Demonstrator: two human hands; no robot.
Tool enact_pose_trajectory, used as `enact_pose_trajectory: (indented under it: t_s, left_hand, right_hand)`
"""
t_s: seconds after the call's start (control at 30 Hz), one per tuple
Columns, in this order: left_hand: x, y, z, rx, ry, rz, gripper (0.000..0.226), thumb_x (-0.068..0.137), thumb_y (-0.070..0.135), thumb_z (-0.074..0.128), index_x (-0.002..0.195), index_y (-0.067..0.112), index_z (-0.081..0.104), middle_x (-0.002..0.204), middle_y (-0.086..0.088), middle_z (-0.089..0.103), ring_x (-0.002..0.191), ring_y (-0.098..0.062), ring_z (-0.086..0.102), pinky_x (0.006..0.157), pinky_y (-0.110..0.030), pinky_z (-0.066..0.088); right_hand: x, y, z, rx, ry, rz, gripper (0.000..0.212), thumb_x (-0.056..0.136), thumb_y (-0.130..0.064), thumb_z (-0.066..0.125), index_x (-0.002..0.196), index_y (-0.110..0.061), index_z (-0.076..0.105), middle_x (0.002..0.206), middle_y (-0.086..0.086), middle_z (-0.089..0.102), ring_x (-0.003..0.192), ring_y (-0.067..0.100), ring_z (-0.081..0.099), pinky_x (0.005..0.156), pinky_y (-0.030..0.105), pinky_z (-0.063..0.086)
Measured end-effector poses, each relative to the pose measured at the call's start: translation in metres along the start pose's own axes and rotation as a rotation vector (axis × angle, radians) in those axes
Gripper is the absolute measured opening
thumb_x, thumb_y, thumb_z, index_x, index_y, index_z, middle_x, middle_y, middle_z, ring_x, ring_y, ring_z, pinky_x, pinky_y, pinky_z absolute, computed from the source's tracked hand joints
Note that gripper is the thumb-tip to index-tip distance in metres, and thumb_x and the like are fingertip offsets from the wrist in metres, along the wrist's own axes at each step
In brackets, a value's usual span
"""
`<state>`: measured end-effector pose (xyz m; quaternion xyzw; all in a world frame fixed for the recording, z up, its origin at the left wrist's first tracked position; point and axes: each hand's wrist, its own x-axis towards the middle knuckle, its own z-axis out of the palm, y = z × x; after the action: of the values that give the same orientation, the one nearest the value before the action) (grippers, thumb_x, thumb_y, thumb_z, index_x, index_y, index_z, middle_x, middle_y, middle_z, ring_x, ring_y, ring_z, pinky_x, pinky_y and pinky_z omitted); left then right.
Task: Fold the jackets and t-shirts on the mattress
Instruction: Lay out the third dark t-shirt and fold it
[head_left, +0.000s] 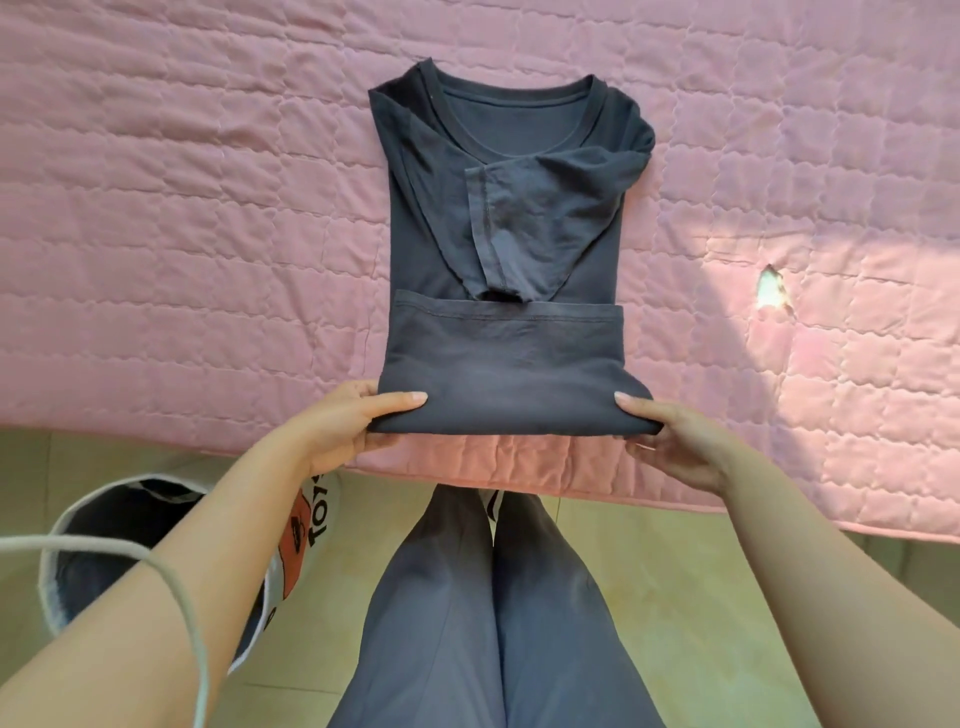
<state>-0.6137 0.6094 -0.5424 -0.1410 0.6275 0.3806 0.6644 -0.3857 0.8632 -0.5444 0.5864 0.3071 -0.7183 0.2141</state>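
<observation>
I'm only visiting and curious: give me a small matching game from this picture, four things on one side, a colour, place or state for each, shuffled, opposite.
1 t-shirt
2 mattress
3 bag
4 trousers

A pink, quilted
B standing on the floor
C worn by the person
D dark grey, hem folded up

Pairs: 1-D, 2-A, 3-B, 4-C

t-shirt (504, 358) on mattress (182, 234) nr front edge; bag (319, 519) prob on floor (649, 597), left.
</observation>
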Motion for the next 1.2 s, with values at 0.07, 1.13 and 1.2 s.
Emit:
enact_pose_trajectory:
  t_s: [0.07,1.13,1.2]
  left_hand:
    - [-0.005,0.022,-0.003,-0.065,-0.037,0.039,0.025,0.073,0.026,0.075,0.093,0.013,0.067,0.079,0.002,0.069,0.065,-0.005,0.062,0.056,-0.016,0.052]
    - [0.192,0.146,0.003,1.384,0.704,0.621,0.065,0.093,0.067,0.017,0.148,0.047,-0.012,0.158,0.002,-0.026,0.146,-0.026,-0.022,0.114,-0.059,-0.004]
    - [0.187,0.145,0.005,1.288,0.811,0.602,0.071,0.093,0.066,0.026,0.151,0.041,-0.006,0.16,-0.005,-0.02,0.148,-0.032,-0.012,0.117,-0.054,0.005]
  right_hand:
    - [-0.005,-0.022,0.003,0.115,-0.014,-0.064,0.023,0.078,-0.022,0.067,0.1,-0.015,0.063,0.077,-0.002,0.066,0.066,0.011,0.06,0.068,0.022,0.046]
    - [0.174,-0.167,0.068,-1.47,0.788,-0.801,0.062,0.096,-0.062,0.026,0.151,-0.043,0.005,0.162,-0.001,-0.007,0.149,0.025,-0.008,0.118,0.048,-0.003]
    - [0.169,-0.168,0.059,-1.327,0.857,-0.705,0.067,0.096,-0.061,0.031,0.153,-0.039,0.004,0.162,0.002,-0.007,0.149,0.028,-0.005,0.119,0.048,0.001]
